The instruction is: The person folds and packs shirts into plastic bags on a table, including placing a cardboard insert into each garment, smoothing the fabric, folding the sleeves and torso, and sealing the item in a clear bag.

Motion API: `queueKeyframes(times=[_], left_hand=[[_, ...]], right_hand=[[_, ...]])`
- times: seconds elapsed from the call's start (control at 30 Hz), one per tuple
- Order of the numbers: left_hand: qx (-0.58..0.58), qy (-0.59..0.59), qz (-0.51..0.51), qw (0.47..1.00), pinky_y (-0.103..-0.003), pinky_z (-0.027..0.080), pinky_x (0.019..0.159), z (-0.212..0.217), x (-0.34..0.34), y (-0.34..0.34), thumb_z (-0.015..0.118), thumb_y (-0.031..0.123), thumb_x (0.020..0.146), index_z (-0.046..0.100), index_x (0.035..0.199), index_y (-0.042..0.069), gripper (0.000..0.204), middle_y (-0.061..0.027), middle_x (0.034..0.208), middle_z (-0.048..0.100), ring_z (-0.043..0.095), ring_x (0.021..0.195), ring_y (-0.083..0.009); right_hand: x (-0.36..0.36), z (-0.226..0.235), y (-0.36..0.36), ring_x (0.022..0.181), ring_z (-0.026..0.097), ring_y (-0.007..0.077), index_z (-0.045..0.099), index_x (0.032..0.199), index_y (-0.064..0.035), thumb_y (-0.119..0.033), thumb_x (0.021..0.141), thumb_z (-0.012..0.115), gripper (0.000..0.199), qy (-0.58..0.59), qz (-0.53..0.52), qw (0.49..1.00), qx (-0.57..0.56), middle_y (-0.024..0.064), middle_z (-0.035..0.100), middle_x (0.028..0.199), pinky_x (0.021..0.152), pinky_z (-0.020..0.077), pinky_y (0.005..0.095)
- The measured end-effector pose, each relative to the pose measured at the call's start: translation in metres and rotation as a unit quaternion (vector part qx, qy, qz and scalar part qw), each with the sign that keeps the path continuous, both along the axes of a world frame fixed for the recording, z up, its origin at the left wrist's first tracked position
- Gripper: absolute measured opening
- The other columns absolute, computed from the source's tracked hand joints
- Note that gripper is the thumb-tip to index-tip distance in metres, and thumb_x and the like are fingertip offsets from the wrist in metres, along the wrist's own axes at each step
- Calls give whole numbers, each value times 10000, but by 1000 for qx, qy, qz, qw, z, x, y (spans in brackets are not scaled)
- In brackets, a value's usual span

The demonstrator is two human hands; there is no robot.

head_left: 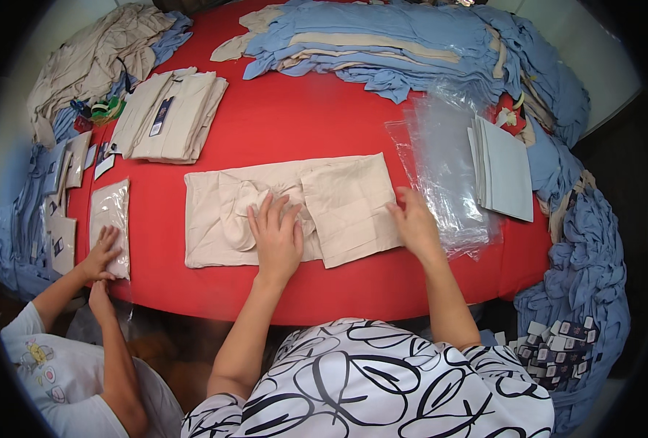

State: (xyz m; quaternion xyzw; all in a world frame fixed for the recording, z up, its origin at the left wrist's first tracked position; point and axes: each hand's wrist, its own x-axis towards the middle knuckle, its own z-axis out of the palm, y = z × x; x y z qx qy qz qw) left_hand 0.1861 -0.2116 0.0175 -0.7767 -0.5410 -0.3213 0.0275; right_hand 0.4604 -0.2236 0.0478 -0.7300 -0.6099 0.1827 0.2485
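Observation:
A beige garment (353, 212) lies partly folded in front of me, its right part turned over toward the middle as a flat panel. A rounded, bunched part of the cloth shows left of that panel. My left hand (277, 237) rests on this bunched part with its fingers spread. At the garment's right edge is my right hand (417, 228), thumb and fingers apart and curved beside the cloth; whether they touch it I cannot tell. Clear plastic bags (448, 175) lie just beyond my right hand, with a stack of pale grey sheets (504, 168) partly on them.
A red cloth (302, 120) covers the table. Folded beige garments (181, 120) are stacked at the far left, blue garments (411, 36) piled at the back. On my left, a co-worker's hands (102, 255) are at a bagged garment (112, 204). Tags (557, 350) lie lower right.

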Motion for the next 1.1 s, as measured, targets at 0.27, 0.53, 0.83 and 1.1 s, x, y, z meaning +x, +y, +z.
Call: queueKeyframes(times=[0.27,0.53,0.83,1.1], left_hand=[[-41,16,26,999,-447,351,908,15,32,45,703,121,795,685,1048,76,257,-59,999,659,544,1005,-269],[-16,57,22,998,-423,397,809,35,43,92,737,143,772,674,939,55,199,-111,875,656,581,853,-268],[-298,-326,-80,894,-392,520,852,45,80,8,729,383,867,590,1211,-21,548,-218,1092,673,675,1014,-305],[-245,-314,88,913,-367,532,768,98,-68,31,719,145,837,686,1116,61,292,-160,945,723,705,848,-254]], right_hand=[[16,-49,9,779,610,248,622,998,25,-279,811,766,386,27,-8,999,22,141,648,884,701,486,371],[16,-37,15,688,598,208,593,876,-9,-230,798,763,290,55,-20,998,-16,101,628,759,648,480,344],[-36,10,2,885,548,106,546,1111,-8,-81,907,552,217,516,175,838,-22,65,608,1014,763,433,246],[-57,30,8,959,596,140,503,1290,16,-68,930,505,369,544,124,827,-68,145,594,1263,820,489,271]])
